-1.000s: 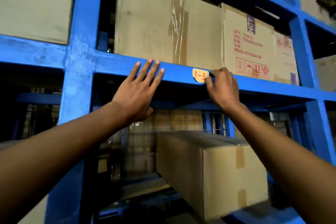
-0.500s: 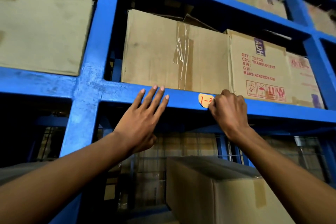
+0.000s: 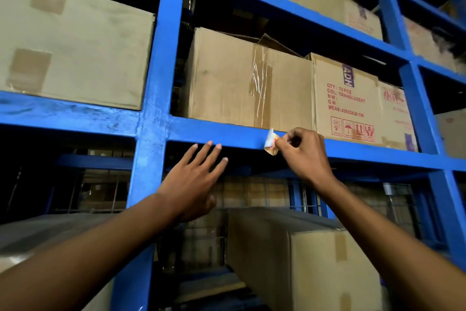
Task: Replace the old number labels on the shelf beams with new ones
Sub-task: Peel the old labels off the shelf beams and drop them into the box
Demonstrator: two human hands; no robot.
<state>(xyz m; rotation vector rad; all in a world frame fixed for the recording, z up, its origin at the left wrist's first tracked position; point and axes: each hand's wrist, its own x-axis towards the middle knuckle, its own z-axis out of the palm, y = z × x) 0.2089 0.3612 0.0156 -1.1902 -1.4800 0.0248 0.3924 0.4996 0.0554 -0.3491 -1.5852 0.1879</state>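
Label pinched at the blue beam, partly lifted from it.

The label (image 3: 271,141) is gripped between thumb and fingertips of the right hand (image 3: 303,153), curled away from the beam (image 3: 227,134), seemingly attached only at its lower left. The left hand (image 3: 194,182) is held open, fingers spread, fingertips at the beam's lower edge, left of the label. A taped carton (image 3: 247,81) is seen directly above.

A small orange number label (image 3: 271,143) with red writing curls away from the front face of a blue shelf beam (image 3: 227,134), its pale underside turned outward, its lower corner hanging past the beam's bottom edge.
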